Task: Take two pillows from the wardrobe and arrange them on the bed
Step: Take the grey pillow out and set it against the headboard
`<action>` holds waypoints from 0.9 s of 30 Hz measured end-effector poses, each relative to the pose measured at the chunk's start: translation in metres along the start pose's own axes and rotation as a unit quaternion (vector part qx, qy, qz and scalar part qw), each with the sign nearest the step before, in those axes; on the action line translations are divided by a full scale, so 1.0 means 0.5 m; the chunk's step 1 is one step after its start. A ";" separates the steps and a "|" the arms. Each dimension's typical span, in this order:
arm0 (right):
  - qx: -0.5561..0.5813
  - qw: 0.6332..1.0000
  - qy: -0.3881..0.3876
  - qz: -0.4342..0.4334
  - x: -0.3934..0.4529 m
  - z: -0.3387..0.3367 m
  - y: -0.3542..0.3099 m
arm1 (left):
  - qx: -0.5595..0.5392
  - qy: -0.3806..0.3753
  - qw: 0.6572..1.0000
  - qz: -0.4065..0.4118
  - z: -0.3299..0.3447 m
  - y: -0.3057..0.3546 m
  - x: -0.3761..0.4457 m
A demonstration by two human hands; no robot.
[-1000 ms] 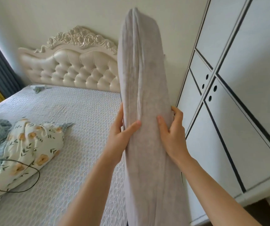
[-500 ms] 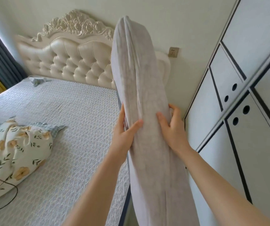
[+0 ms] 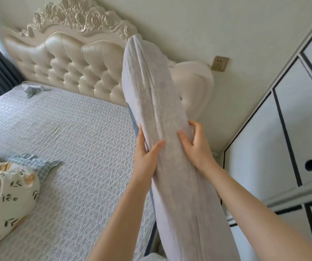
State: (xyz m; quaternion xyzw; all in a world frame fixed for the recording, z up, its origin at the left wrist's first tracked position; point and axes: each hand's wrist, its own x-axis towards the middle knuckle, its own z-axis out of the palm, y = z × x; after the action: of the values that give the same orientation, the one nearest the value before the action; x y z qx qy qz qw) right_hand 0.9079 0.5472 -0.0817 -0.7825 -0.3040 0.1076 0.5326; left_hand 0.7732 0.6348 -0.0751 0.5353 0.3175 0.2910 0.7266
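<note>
Grey pillow [image 3: 157, 102] upright between both hands, bedside

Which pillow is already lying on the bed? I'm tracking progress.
The floral-print pillow with yellow flowers, lying at the bed's left side. The plain grey pillow is upright, gripped between the left hand and right hand.

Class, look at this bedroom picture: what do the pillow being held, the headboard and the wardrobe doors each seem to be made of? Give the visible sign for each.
Grey pillow: soft, matte woven or brushed fabric; it creases under both hands.
Headboard: cream leather or imitation leather, glossy, button-tufted; its carved crest looks like painted wood or resin.
Wardrobe doors: probably white laminated board, smooth and flat, with dark trim lines and round finger holes.
</note>
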 end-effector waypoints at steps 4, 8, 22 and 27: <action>0.014 0.999 -0.026 0.018 0.124 0.016 0.029 | -0.007 0.032 0.999 -0.019 0.037 0.003 0.106; 0.067 0.993 -0.085 0.054 0.260 0.044 0.070 | 0.019 0.078 0.996 -0.032 0.070 -0.004 0.227; 0.095 0.923 -0.343 0.149 0.700 0.276 0.257 | 0.104 0.309 0.938 -0.120 0.086 -0.112 0.647; -0.066 0.868 -0.479 0.117 0.769 0.405 0.373 | 0.188 0.343 0.900 -0.191 0.037 -0.237 0.770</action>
State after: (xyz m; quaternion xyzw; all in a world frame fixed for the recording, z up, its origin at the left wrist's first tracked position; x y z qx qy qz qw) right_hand 1.1800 0.8835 -0.2723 -0.6977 -0.4345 0.5105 0.2526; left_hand 1.0398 0.8870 -0.2426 0.4580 0.6922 0.2467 0.5002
